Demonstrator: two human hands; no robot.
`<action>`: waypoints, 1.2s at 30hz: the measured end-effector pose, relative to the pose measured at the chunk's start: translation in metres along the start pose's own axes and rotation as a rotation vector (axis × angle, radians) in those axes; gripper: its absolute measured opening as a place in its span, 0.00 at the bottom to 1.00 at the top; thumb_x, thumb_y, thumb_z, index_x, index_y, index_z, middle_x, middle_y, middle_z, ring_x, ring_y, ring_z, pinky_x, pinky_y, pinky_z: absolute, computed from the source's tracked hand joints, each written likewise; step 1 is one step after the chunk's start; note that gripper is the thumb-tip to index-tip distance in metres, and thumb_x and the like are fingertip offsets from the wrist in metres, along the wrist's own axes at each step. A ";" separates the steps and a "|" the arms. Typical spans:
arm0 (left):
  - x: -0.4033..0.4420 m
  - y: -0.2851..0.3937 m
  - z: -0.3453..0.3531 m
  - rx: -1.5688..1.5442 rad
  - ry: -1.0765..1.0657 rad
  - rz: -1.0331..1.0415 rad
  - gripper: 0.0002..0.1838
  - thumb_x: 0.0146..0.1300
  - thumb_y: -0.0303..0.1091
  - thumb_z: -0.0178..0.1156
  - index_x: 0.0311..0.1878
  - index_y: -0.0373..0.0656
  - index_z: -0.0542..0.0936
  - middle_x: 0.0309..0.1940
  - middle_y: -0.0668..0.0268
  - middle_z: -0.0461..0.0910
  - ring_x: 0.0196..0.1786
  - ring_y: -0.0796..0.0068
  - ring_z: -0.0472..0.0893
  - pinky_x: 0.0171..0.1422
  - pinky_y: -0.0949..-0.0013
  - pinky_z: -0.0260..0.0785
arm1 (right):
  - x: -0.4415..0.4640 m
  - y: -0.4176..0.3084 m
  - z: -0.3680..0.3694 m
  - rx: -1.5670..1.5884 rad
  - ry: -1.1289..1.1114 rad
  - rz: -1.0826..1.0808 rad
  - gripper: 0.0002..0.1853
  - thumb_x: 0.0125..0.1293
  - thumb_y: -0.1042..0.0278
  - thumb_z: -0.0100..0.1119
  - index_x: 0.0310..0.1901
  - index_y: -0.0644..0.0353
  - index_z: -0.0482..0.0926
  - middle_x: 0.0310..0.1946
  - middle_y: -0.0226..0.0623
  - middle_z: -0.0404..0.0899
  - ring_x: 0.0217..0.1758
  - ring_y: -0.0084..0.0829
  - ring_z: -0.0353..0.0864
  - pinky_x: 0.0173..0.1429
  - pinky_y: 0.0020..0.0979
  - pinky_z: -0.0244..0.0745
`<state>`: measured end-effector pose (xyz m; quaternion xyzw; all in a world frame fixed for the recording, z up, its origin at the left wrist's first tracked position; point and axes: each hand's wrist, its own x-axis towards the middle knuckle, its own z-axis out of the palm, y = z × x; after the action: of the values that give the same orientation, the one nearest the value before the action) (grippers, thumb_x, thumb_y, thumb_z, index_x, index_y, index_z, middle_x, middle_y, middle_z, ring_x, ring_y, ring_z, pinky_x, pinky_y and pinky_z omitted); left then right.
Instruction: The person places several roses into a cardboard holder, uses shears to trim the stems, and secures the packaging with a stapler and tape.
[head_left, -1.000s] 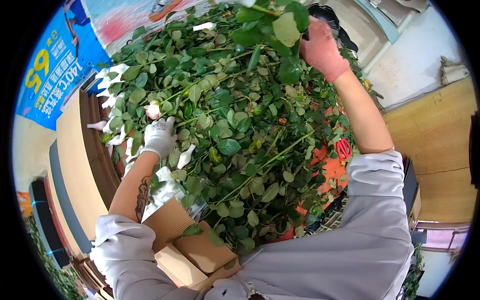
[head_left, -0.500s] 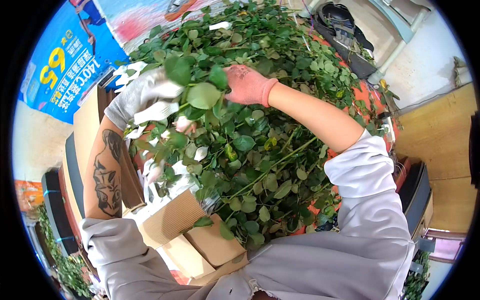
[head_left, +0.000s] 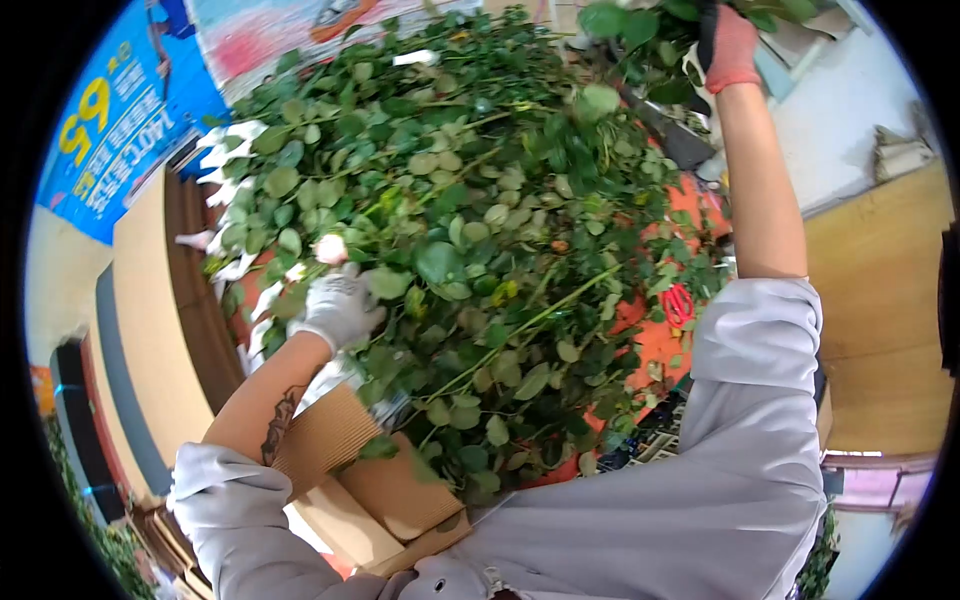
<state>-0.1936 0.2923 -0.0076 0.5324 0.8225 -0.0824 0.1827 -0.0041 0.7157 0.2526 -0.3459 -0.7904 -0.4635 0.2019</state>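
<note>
My right hand point(head_left: 733, 48), in a red glove with a dark palm side, is at the top right, closed around leafy rose stems point(head_left: 640, 30). Part of that foliage runs out of the picture. My left hand point(head_left: 340, 308), in a whitish glove, is low over the left side of a big heap of rose stems point(head_left: 470, 220). Its fingers are blurred and partly lost among leaves, so their grip does not show. Just above them sits a pale pink rose bloom point(head_left: 329, 248). White sleeves point(head_left: 232, 145) covering flower heads line the heap's left edge.
Corrugated cardboard point(head_left: 335, 435) and an open carton point(head_left: 400, 495) lie close to my body. A cardboard stack point(head_left: 150, 290) stands left. Red-handled scissors point(head_left: 677, 305) rest on the orange surface point(head_left: 660, 350) at right. Behind are a blue poster point(head_left: 120, 110) and wooden panel point(head_left: 880, 330).
My right hand has swung from the heap's middle to the upper right, carrying leafy stems. My left hand has moved down and right, next to the pink bloom. The scissors have come into sight.
</note>
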 end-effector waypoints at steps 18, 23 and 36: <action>0.013 -0.043 -0.143 -1.434 -0.434 0.266 0.10 0.57 0.30 0.62 0.40 0.35 0.80 0.32 0.59 0.81 0.36 0.68 0.81 0.40 0.67 0.76 | -0.100 -0.171 -0.075 1.008 -0.367 -0.956 0.22 0.64 0.57 0.44 0.43 0.71 0.77 0.48 0.56 0.75 0.54 0.46 0.74 0.61 0.38 0.68; -0.003 -0.050 -0.134 -1.632 -0.391 0.468 0.12 0.62 0.29 0.59 0.48 0.37 0.78 0.32 0.63 0.79 0.31 0.75 0.79 0.35 0.72 0.76 | -0.115 -0.207 -0.095 1.009 -0.578 -0.763 0.24 0.59 0.55 0.49 0.51 0.66 0.72 0.47 0.49 0.76 0.53 0.46 0.73 0.59 0.38 0.67; -0.054 -0.081 0.031 -0.116 0.331 -0.061 0.20 0.49 0.50 0.58 0.37 0.43 0.80 0.35 0.55 0.80 0.41 0.52 0.79 0.49 0.57 0.71 | 0.008 0.115 0.071 0.084 0.165 0.264 0.13 0.63 0.65 0.45 0.45 0.57 0.76 0.36 0.42 0.80 0.39 0.42 0.80 0.44 0.40 0.74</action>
<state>-0.2405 0.2025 -0.0197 0.5020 0.8604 0.0482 0.0727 0.0750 0.8181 0.2911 -0.3986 -0.7376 -0.4262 0.3398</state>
